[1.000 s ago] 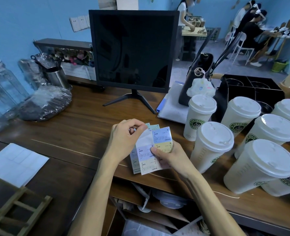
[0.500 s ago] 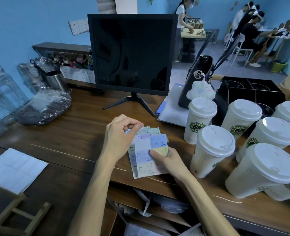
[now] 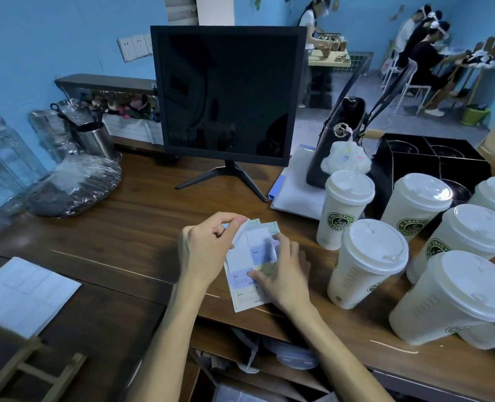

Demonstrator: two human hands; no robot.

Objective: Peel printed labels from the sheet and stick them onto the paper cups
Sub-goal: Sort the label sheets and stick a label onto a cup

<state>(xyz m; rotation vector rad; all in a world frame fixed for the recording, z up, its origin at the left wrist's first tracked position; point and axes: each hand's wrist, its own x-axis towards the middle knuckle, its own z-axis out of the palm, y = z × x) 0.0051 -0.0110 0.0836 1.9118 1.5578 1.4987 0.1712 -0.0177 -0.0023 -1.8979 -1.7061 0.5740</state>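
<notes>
The label sheet [image 3: 247, 281] lay flat on the wooden table [image 3: 130, 227], in front of the dark monitor [image 3: 226, 94] and between the person's two hands. The left hand [image 3: 204, 248] was at the sheet's upper left corner, its thumb and forefinger pinched together on a curled white edge of the sheet [image 3: 240, 232] lifted off the table; whether that was a label or the backing could not be told. So the left grip was clenched on that corner of the label sheet. The right hand [image 3: 281, 271] rested on the sheet's right side, fingers bent down onto the paper, the thumb near a purple label [image 3: 240, 278] low on the sheet. One fingertip was blurred, and whether this grip pinched a label or merely pressed the sheet flat could not be told. A yellowish label [image 3: 247, 297] sat at the sheet's near end, clear of both hands.

To the right of the hands stood a cluster of lidded paper cups with green round logos; the nearest cup [image 3: 365, 265] was just beside the right hand but not touching it, and another cup [image 3: 345, 207] stood behind it. An empty white backing sheet [image 3: 23, 294] lay well apart at the left edge of the table.
</notes>
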